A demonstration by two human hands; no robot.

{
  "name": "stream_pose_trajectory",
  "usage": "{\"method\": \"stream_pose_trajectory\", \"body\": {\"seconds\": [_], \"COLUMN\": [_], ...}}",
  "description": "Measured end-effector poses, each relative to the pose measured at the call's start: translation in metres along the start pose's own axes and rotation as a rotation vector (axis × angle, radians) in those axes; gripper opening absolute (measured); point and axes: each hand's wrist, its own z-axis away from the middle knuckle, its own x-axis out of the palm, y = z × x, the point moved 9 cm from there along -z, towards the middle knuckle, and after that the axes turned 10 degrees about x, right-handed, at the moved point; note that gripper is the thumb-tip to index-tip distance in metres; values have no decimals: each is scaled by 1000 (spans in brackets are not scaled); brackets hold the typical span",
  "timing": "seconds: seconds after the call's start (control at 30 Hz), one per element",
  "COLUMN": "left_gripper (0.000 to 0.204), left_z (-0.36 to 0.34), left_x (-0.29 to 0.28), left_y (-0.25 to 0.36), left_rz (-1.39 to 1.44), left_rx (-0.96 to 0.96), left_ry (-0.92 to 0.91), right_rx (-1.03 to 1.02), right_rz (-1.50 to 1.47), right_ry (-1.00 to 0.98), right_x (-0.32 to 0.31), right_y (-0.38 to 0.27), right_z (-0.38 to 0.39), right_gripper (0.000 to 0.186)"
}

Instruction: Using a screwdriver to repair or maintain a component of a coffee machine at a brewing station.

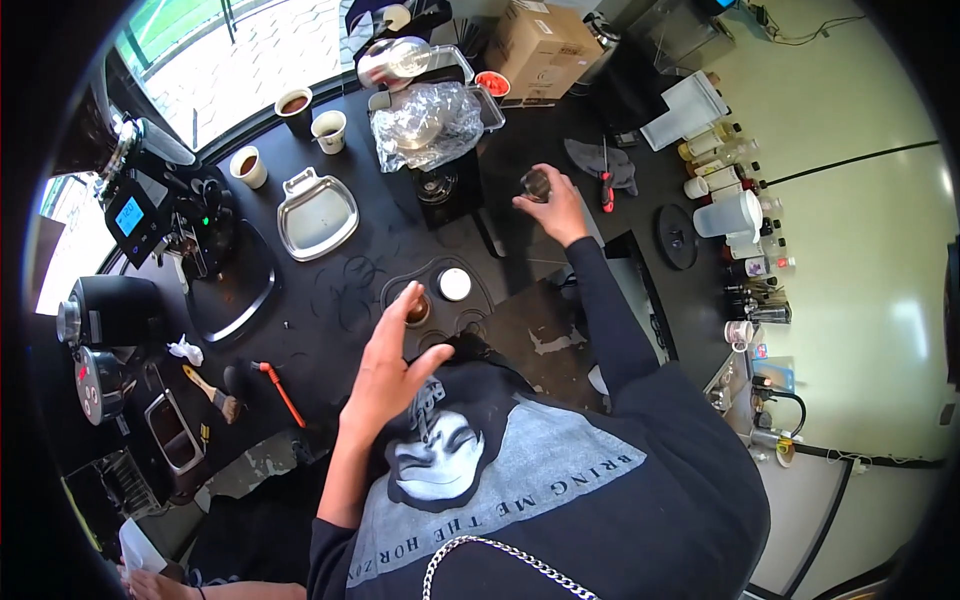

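Note:
My right hand [556,212] is stretched forward and grips a small dark, shiny, round object [535,184] between thumb and fingers; its exact kind is too small to make out. My left hand [393,355] hovers over a dark mat [473,310] near my body, its fingers stretched and thumb apart, with nothing held. Partly behind its fingertips is a round vessel with brown contents [418,308]; whether the fingers touch it I cannot tell. Beside that, on the mat, is a white round-topped piece [455,284].
Several cups, one a white cup [249,167], stand by a metal tray [318,215] at the back left. Coffee grinders [140,215], a brush [212,394] and an orange-handled tool [280,394] lie left. Bottles [715,140] line the right wall. Another person's hand [160,585] shows lower left.

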Motion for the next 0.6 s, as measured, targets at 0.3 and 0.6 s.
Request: {"method": "stream_pose_trajectory", "body": {"seconds": [0.3,0.6], "left_gripper": [76,74], "left_z": [21,-22], "left_x": [4,70], "left_y": [-13,19], "left_rz": [-12,-55], "left_rx": [-199,-186], "left_ry": [196,315], "right_rx": [-188,-363], "right_rz": [23,296], "right_ry": [145,-359], "right_x": [21,62], "right_y": [-2,36], "right_z": [10,114], "right_gripper": [71,77]}}
